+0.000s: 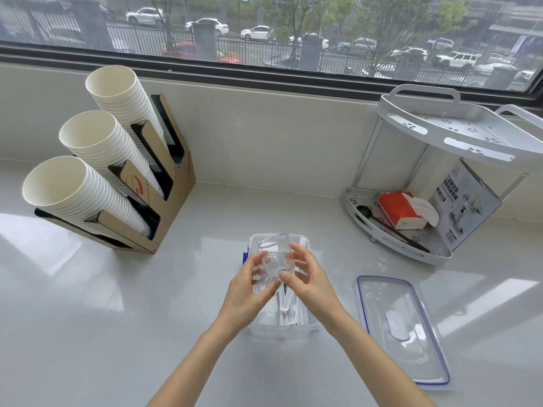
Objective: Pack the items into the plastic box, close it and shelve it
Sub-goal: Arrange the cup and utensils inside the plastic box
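A clear plastic box (280, 330) stands open on the white counter at centre, with white plastic cutlery (285, 308) lying inside. Over the box, my left hand (249, 289) and my right hand (308, 277) both grip a stack of clear plastic cups (274, 257), tilted on its side with the mouths facing away. The left hand holds the base end, the right hand the upper side. The box's clear lid (402, 330) with blue clips lies flat on the counter to the right.
A cardboard holder (164, 201) with three stacks of white paper cups stands at the left. A white two-tier corner shelf (440, 183) at the right holds a red tissue pack, a black spoon and a printed carton. A window ledge runs behind.
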A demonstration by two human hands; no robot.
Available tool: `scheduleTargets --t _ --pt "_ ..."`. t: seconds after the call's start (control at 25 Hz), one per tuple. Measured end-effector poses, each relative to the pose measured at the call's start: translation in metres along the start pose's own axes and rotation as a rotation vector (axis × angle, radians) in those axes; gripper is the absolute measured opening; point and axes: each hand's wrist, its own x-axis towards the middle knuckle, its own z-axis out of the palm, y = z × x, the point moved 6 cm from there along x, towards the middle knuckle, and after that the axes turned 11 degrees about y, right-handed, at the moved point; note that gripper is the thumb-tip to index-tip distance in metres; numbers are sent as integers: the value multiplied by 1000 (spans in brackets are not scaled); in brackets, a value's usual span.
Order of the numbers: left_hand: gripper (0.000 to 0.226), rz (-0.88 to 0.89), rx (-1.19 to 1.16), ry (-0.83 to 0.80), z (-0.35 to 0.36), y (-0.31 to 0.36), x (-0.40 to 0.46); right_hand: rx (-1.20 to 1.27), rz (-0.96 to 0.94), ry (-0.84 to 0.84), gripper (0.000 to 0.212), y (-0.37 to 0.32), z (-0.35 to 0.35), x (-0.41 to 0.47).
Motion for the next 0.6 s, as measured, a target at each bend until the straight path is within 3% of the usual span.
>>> scheduleTargets --t 0.28,0.6 --pt "48 -1 -13 -14 1 -1 -1 -19 -56 -6 64 -11 -6 8" --pt "45 6 -28 3 -3 -6 0 -141 -118 -23 39 -10 1 7"
